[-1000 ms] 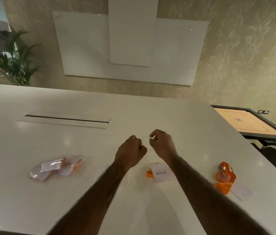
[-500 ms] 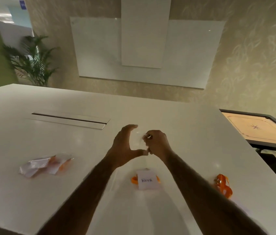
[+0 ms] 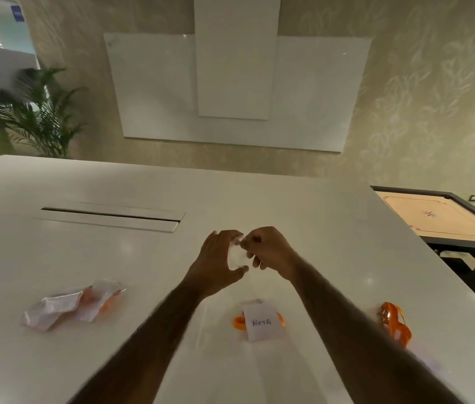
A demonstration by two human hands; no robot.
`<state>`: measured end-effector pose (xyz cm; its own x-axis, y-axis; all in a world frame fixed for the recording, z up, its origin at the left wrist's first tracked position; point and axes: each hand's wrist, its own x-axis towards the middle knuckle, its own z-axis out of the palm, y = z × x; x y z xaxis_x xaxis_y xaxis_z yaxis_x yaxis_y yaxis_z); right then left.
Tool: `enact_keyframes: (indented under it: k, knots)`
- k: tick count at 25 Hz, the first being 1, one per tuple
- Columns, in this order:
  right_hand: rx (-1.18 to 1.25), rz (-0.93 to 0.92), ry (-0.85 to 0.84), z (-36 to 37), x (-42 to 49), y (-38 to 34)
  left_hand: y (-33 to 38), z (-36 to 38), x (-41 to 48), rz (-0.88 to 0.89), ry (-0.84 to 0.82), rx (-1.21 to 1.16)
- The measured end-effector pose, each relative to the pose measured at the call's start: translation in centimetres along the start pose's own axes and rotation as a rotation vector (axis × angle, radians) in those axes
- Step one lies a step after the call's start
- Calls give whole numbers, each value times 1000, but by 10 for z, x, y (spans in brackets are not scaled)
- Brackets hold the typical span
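Both my hands meet above the middle of the white table. My left hand curves its fingers and thumb around a small clear plastic bag. My right hand pinches the bag's top edge with curled fingers. The bag is see-through and mostly hidden between the hands. Below them on the table lies a white paper tag with handwriting, resting over an orange strap.
Crumpled clear bags with orange contents lie at the left. An orange lanyard lies at the right near the table's edge. A cable hatch is set in the tabletop. A carrom board stands to the right.
My left hand went from a fist to an open curve and now wraps around the clear bag. The right hand keeps its pinch. The view has shifted a little.
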<state>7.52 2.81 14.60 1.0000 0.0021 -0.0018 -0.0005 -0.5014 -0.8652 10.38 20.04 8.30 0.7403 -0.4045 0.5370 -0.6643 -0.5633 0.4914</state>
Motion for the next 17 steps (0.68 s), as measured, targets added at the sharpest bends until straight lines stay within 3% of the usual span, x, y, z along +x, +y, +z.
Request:
enact_keyframes:
  k: [4,6,8,10,17]
  knots:
    - [96,137,13,-12,4,11,-11,-3,0,-72,-37,-98]
    - [-167,188,-155,-13,0,20,-18,-2,-3,-73,-73,-134]
    - [-581,128,-469,-5,-6,32,-21,0,-5,-68,-94,-139]
    - [-854,38,-640,7,-11,38,-21,1,-7,-72,-99,-130]
    - [-1123,-17,-767,38,-16,47,-19,4,-10,-70,-111,-92]
